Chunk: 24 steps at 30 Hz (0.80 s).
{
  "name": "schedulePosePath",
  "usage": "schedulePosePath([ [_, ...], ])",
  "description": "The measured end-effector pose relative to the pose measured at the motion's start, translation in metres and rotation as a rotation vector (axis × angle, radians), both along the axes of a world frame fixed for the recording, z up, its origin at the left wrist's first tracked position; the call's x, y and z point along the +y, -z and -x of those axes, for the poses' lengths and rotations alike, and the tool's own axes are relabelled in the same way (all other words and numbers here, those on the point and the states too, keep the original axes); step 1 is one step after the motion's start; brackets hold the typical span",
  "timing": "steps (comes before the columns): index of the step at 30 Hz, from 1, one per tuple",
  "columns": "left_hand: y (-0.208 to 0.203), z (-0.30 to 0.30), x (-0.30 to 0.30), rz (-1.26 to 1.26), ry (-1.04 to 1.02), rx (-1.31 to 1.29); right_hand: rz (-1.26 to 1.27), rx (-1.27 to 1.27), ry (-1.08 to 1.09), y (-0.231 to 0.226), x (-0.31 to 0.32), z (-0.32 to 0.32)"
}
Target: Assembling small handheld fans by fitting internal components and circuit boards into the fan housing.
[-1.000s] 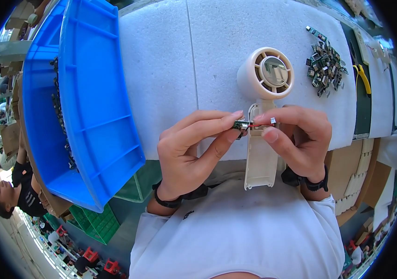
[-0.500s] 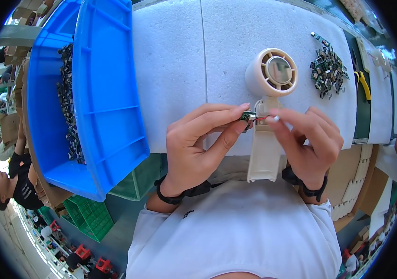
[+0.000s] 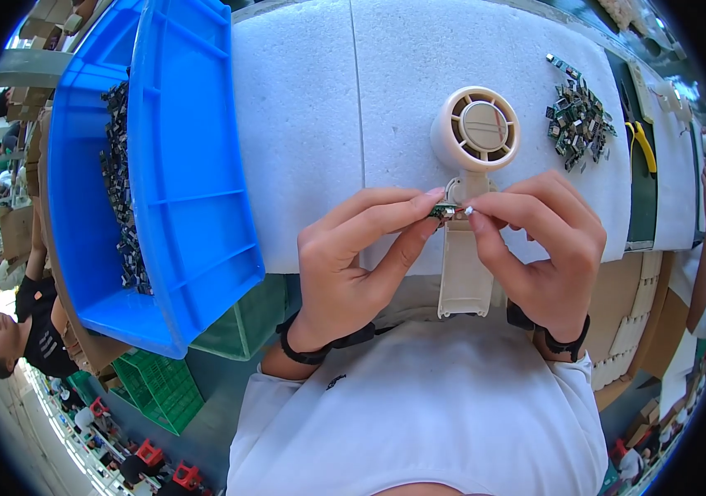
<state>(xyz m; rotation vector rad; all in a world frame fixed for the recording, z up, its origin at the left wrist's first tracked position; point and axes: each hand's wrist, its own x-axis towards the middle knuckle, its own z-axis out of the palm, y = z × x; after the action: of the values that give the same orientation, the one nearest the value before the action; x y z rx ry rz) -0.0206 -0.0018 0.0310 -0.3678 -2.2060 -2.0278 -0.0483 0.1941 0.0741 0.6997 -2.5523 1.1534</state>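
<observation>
Circuit board [image 3: 442, 212], small, green, part-covered by left hand [image 3: 353, 252].
Its grip pinches the board; grip of right hand [image 3: 547, 240] pinches tiny white plug [image 3: 469, 211]; thin red wire [image 3: 460, 210], ends unclear.

Your left hand [image 3: 341, 256] pinches a circuit board [image 3: 444, 212], your right hand [image 3: 547, 240] a white connector [image 3: 469, 211], near the bench's [image 3: 295, 149] front edge; loose boards [image 3: 578, 124] lie heaped toward its far right corner.

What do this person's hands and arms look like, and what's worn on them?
The left hand and right hand wear no gloves. Each wrist has a black band, and short white sleeves leave the lower forearms uncovered.
</observation>
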Motion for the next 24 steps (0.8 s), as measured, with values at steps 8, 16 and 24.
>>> schedulePosePath([
  [8,0.001,0.0,0.004,0.211,-0.085,0.259,-0.022,0.087,-0.065,0.004,-0.006,0.004],
  [16,0.016,-0.007,0.02,0.354,-0.297,0.506,0.086,-0.064,0.049,0.005,-0.014,-0.01],
  [24,0.011,-0.006,0.016,0.369,-0.255,0.462,0.041,0.071,-0.018,0.008,-0.009,-0.003],
])
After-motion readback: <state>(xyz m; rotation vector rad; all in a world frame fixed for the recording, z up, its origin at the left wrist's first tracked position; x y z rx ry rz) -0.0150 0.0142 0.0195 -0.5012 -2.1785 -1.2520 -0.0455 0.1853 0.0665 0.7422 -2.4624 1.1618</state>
